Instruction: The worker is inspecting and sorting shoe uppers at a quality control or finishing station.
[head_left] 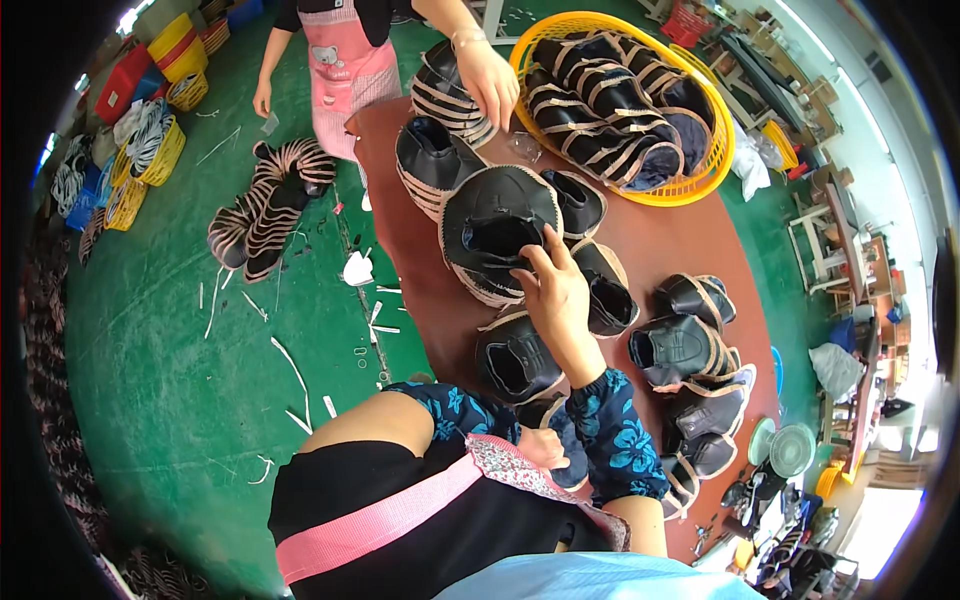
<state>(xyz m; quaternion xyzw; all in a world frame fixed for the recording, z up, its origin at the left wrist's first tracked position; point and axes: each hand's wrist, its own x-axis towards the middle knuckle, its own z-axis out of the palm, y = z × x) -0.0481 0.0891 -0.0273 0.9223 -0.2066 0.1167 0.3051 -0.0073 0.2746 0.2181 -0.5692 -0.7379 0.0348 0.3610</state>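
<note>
Black shoe uppers with tan edges lie stacked on the brown table. My right hand [555,295] reaches forward, its thumb and fingers closed at the opening of the top black shoe upper [497,195]. Closer to my body, my left hand [542,447] is curled closed beside a dark blue upper [570,445]; whatever is in its fingers is hidden. Single black uppers [518,358] stand around my right wrist. Across the table a co-worker's hand [487,85] hangs over another stack of uppers [450,100].
A yellow basket [690,190] full of striped uppers sits at the far right of the brown table [400,230]. More uppers [690,350] line its right side. On the green floor [170,350] lie a bundle of uppers [270,205] and white strips [288,365]. A fan [790,450] stands at the lower right.
</note>
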